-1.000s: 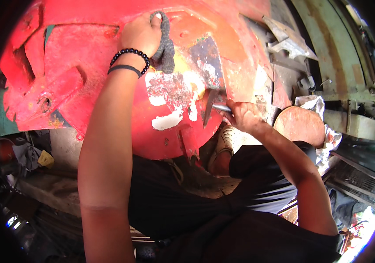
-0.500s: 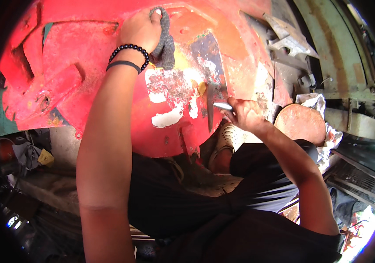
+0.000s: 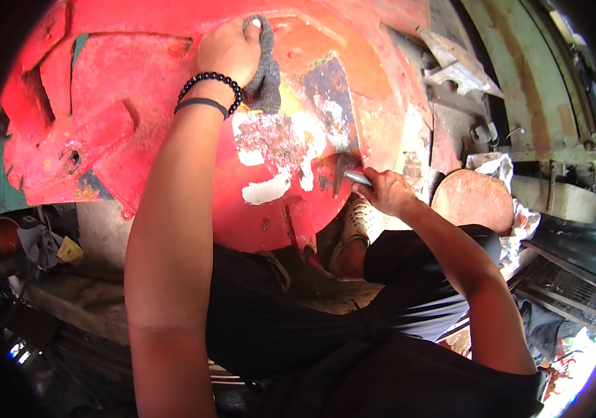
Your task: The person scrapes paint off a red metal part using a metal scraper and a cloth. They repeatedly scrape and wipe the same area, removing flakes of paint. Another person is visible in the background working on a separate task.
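Note:
A large red panel [image 3: 146, 150] with worn paint lies before me, its lower middle scraped to patches of white filler, grey and yellow. At its upper part my left hand [image 3: 229, 50] is closed on a dark grey cloth [image 3: 264, 82], thumb on top. Whether anything is inside the cloth is hidden. My right hand [image 3: 388, 191] grips the pale metal handle of a hammer [image 3: 340, 174] near the panel's right edge. The hammer's long dark head is a little blurred, over the scraped area; I cannot tell whether it touches.
Right of the panel lie a brown round seat [image 3: 473, 200], crumpled foil and an anvil-like metal block [image 3: 459, 73]. A long greenish metal panel [image 3: 521, 76] runs along the far right. My shoe [image 3: 357, 221] stands just under the panel's edge. A grey rag [image 3: 40, 245] lies at left.
The hammer's head has turned and looks shorter and blurred, while my right hand has shifted slightly. My left hand still holds the cloth at nearly the same spot.

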Action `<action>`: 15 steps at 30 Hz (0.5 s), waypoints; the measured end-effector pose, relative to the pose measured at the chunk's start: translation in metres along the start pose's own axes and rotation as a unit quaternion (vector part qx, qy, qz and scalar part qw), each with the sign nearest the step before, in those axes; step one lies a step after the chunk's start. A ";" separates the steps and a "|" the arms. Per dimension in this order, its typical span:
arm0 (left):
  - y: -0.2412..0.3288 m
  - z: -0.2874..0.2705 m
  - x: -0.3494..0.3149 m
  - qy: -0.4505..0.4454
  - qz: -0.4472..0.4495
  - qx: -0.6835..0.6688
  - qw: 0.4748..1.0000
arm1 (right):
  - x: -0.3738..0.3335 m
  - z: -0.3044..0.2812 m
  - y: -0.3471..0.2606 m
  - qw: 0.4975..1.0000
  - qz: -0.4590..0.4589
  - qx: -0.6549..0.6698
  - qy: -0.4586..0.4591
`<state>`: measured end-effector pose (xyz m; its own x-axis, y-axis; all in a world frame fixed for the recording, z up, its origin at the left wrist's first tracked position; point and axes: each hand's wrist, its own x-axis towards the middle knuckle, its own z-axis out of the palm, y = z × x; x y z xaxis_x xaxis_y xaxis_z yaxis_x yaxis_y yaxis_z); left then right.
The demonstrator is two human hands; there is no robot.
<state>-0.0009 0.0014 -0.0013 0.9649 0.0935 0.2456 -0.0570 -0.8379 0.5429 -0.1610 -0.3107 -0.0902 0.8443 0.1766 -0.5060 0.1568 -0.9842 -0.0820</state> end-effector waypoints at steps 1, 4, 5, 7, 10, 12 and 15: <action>0.000 0.000 0.000 0.007 0.004 0.005 1.000 | -0.001 -0.001 0.000 1.000 -0.008 0.018 -0.004; 0.000 0.001 0.001 0.021 0.011 0.014 1.000 | -0.005 -0.007 0.001 0.998 -0.034 0.046 -0.019; 0.000 0.001 0.001 0.020 0.010 0.011 1.000 | -0.009 -0.008 0.001 0.998 -0.042 0.036 -0.026; 0.001 0.000 0.001 0.012 0.009 0.012 1.000 | -0.020 -0.007 0.000 0.998 -0.054 0.021 -0.035; 0.002 -0.001 0.001 -0.005 0.007 0.024 1.000 | -0.043 0.000 -0.005 0.996 -0.077 0.045 -0.030; 0.003 -0.002 0.001 -0.005 -0.002 0.027 1.000 | -0.060 0.007 -0.008 0.993 -0.052 0.101 -0.043; 0.004 0.000 0.001 0.000 -0.017 0.018 1.000 | -0.076 0.013 -0.008 0.980 -0.048 0.192 -0.025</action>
<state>-0.0006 -0.0015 0.0011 0.9659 0.1218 0.2285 -0.0156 -0.8534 0.5210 -0.2333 -0.3166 -0.0621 0.8073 0.2768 -0.5212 0.0217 -0.8965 -0.4424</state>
